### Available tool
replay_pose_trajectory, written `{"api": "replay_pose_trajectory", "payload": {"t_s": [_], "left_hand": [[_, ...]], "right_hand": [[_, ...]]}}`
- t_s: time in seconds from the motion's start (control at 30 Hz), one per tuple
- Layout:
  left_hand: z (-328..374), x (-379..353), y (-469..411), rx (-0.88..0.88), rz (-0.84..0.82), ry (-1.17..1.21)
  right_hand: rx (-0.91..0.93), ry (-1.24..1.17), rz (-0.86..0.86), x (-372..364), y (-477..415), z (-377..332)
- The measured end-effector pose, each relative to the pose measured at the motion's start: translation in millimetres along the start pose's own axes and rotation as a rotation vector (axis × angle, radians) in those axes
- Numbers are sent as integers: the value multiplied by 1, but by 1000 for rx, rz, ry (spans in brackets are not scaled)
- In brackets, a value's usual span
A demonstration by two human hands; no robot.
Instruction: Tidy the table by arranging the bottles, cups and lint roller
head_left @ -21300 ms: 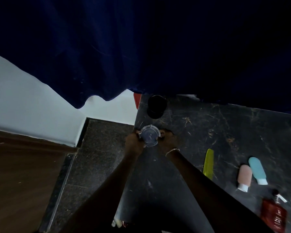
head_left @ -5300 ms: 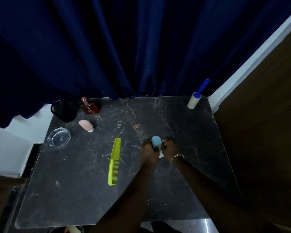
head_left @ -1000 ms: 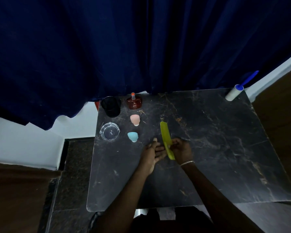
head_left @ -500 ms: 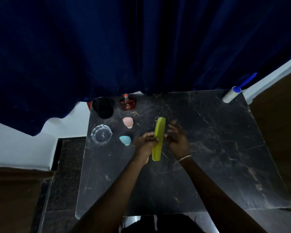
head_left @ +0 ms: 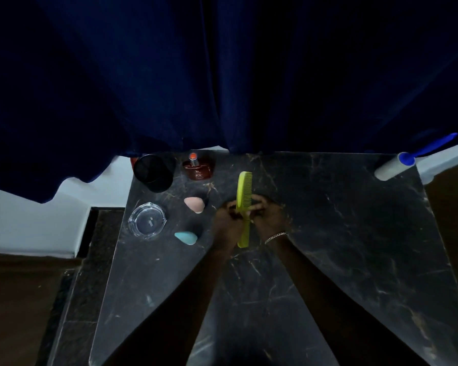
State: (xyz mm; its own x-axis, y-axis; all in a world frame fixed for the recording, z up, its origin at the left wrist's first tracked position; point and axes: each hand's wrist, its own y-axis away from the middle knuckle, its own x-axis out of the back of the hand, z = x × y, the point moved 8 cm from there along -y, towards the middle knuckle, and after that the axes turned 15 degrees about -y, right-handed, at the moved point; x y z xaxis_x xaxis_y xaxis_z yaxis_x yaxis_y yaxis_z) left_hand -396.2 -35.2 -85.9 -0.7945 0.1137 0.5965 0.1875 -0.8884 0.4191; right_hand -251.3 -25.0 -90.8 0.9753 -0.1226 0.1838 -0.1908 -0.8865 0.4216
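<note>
Black marble table (head_left: 354,233) under a dark blue curtain (head_left: 222,75), partly tidied. At far left, grouped as if by design: black cup (head_left: 154,173) upright in the far corner, clear glass cup (head_left: 147,223) just nearer, both close to the left edge. Beside them, a red-brown bottle (head_left: 198,170) standing at the far edge, then a pink bottle (head_left: 194,204) and a blue bottle (head_left: 186,236) lined up nearer, apart from one another, seemingly forming a second column to keep small items together and the centre free.

At centre, left hand (head_left: 226,223) and right hand (head_left: 269,216) closed together around the middle of a yellow-green comb (head_left: 243,196), fingers curled on its spine from either side. Comb held above the table, teeth end pointing far, handle end near; likely gripped two-handed to square it up before setting it down parallel to the column. Whether the near tip touches the surface: cannot tell. Thin bracelet (head_left: 275,236) on the right wrist.

At far right, lint roller (head_left: 393,169) with blue handle leaning out over the far right corner, well apart from everything else, probably yet to be brought over.
</note>
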Motion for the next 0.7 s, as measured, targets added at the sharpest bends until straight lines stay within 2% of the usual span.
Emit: {"api": "replay_pose_trajectory", "payload": {"t_s": [0.17,0.37,0.57,0.7], "left_hand": [[-6,-1,-16,-5,73,-164],[-4,-1,-20,-64,121,-219],[-5,-6,-22,-104,112,-283],[-8,-7,-23,-110,80,-286]], "right_hand": [[23,85,-67,-19,-24,15],[77,142,-118,-31,-33,24],[178,357,-134,-37,-31,19],[161,447,-177,-41,-29,19]]}}
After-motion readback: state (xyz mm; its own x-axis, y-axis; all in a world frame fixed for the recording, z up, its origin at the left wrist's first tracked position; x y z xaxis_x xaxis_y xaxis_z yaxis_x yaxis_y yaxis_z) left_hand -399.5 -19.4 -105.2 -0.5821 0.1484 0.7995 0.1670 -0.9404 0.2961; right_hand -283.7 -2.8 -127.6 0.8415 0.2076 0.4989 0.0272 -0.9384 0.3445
